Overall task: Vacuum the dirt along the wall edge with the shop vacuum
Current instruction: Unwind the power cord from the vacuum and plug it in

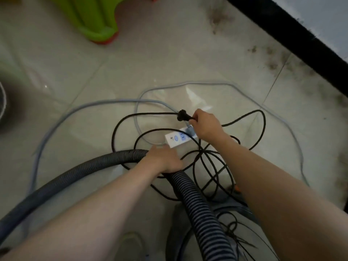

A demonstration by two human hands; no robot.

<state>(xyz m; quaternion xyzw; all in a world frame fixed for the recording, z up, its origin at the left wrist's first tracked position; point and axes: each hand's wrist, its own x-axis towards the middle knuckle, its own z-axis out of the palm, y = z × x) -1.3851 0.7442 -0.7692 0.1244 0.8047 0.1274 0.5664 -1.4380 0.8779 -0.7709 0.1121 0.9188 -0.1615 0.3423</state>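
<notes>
My right hand [207,127] pinches the black plug [183,115] of the vacuum's black cord [120,129], just above a white power strip [178,138] lying on the tile floor. My left hand [163,160] rests on the grey ribbed vacuum hose [79,170], its fingertips reaching toward the strip's near end. The hose bends under that hand and runs down to the vacuum body [222,232], mostly hidden at the bottom edge. Dark dirt [273,63] is scattered on the tiles along the black baseboard [293,32] at the upper right.
The black cord lies in tangled loops right of the hose. A pale grey extension cable [207,84] circles the strip on the floor. A green plastic stool [94,17] stands at the top left, and a dark round object [3,102] shows at the left edge.
</notes>
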